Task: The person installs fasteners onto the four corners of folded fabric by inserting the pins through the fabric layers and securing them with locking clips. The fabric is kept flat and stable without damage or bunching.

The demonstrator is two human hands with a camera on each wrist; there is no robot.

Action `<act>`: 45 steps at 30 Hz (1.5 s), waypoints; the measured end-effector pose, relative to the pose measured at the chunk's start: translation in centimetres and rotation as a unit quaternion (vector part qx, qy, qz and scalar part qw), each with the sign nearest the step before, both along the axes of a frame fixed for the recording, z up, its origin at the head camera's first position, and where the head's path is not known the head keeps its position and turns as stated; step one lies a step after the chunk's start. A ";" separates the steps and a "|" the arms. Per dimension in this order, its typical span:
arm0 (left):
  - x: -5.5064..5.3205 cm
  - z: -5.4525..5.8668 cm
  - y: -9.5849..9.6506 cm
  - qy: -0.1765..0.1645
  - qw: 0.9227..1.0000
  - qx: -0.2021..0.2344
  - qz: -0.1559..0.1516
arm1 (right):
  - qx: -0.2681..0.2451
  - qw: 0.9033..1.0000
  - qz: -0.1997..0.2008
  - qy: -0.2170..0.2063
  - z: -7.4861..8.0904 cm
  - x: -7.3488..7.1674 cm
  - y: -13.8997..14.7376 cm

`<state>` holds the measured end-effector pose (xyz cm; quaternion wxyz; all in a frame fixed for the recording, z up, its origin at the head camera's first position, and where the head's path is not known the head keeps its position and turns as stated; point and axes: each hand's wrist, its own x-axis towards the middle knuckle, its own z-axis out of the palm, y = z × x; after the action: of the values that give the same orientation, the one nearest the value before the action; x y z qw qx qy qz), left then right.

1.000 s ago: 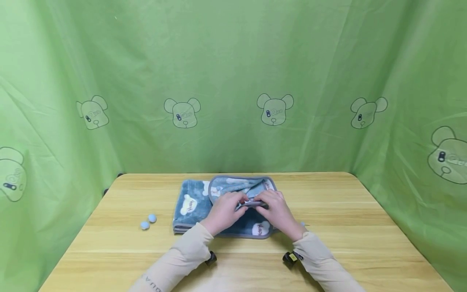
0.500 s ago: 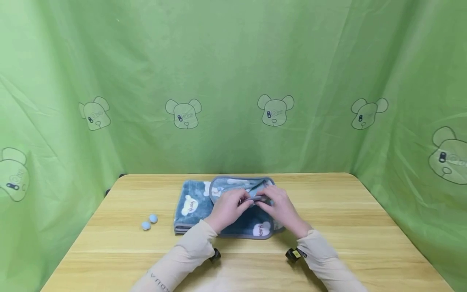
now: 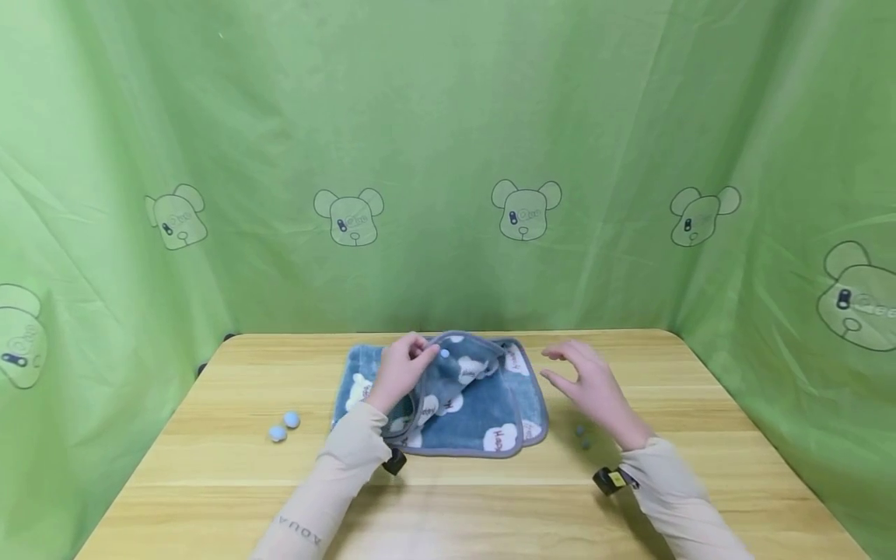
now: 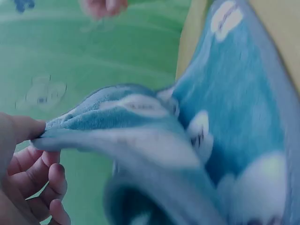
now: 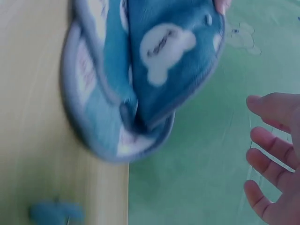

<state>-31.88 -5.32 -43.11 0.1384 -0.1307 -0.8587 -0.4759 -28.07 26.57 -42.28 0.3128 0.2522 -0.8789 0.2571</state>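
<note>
A teal blanket (image 3: 483,416) with white bear heads and a grey border lies folded at the middle of the table. My left hand (image 3: 400,372) pinches its raised edge between thumb and forefinger, and the lifted layer (image 5: 164,56) spans up from the stack. Just beside those fingertips, a small pale-blue round button-like piece (image 3: 445,353) sits on the raised layer. My right hand (image 3: 591,389) is in the air to the right of the blanket, fingers spread and holding nothing. In the right wrist view its fingers (image 5: 265,164) are apart from the cloth.
Two light-blue round pieces (image 3: 284,426) lie on the wooden table (image 3: 210,498) left of the blanket. Two small dark-blue pieces (image 3: 582,437) lie below my right hand. A green curtain (image 3: 434,117) with bear outlines encloses the table's back and sides.
My hands were together at the blanket's grey edge. The left has moved left and up, pulling the edge along; the right has let go and moved right. The pale-blue button-like piece now shows.
</note>
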 end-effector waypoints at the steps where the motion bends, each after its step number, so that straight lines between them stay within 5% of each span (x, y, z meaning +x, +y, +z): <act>1: -0.3 -0.2 -0.4 -0.005 1.000 0.007 0.009 | 0.006 1.000 -0.005 -0.007 0.0 0.1 0.5; 10: -2.0 -2.8 -3.2 -0.079 0.993 -0.047 0.073 | 0.067 0.991 0.011 -0.116 -0.5 1.4 3.9; 16: -2.1 -3.9 -3.7 -0.121 0.985 -0.096 0.072 | 0.102 0.959 0.033 -0.263 -1.2 2.0 5.2; 21: -1.9 -3.7 -3.7 -0.125 0.985 -0.083 0.080 | 0.111 0.940 0.004 -0.324 -2.0 2.2 5.4; 26: -1.5 -2.4 -3.1 -0.088 0.991 -0.051 0.084 | 0.116 0.926 -0.001 -0.360 -2.5 2.2 5.4; 30: -0.6 -0.8 -1.8 -0.050 0.997 -0.034 0.045 | 0.118 0.923 0.003 -0.367 -2.6 2.2 5.5; 36: 1.7 0.6 1.1 -0.036 0.995 -0.062 -0.076 | 0.117 0.923 0.010 -0.367 -2.7 2.3 5.4; 39: 3.0 0.5 2.7 -0.033 0.981 -0.132 -0.141 | 0.116 0.923 0.010 -0.368 -2.8 2.3 5.3; 45: 4.9 -0.8 5.3 -0.040 0.938 -0.250 -0.237 | 0.109 0.922 0.013 -0.372 -3.3 2.2 5.3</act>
<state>-26.93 -0.02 -43.91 -0.0500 -0.3412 -0.8989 -0.2702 -25.86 31.83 -45.57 -0.0697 0.1823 -0.9513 0.2387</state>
